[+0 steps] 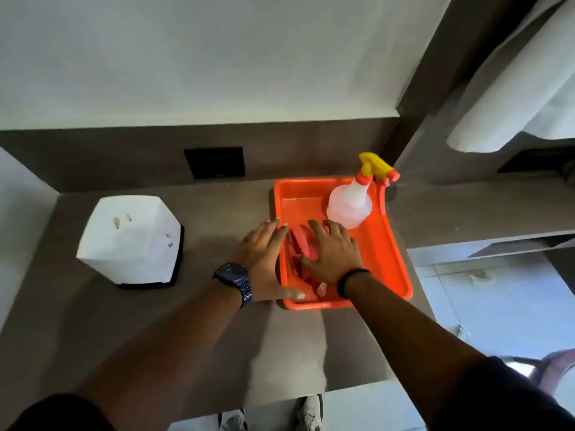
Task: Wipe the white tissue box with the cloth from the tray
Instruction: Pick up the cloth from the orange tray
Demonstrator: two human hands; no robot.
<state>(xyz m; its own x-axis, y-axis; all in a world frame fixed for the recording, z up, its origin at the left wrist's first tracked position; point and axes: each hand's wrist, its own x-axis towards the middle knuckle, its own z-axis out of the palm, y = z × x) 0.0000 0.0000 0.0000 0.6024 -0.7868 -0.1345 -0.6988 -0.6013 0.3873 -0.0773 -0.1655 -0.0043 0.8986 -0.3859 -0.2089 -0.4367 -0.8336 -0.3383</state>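
The crumpled red-pink cloth is seen lying in the left-near part of the shallow orange plastic tray, w/ its long axis running roughly near-to-far along the tray's left wall. The right hand is laid flat on top of the cloth, fingers spread and palm down; no closed grip on it is visible yet, so the cloth is judged pressed or covered, not lifted. The left hand is spread over the tray's left rim, thumb hooked along the near edge, apparently steadying the tray; nothing is held in it. A dark watch is worn on the left wrist, a thin black band on the right.

The white square tissue box on a black base is stood on the grey-brown counter, well apart from the tray and to its left, i.e. on the left hand's side. The clear spray bottle w/ a yellow-and-orange trigger head is stood upright in the tray's far corner, just beyond the right fingertips.

The coming move is judged to turn on this: the cloth is under the right hand, but the box is off to the left, past the left forearm. So either the cloth is carried across the body by the right hand, or it is passed to the left, which is nearer the box. Small brownish marks are visible on the box's top face.
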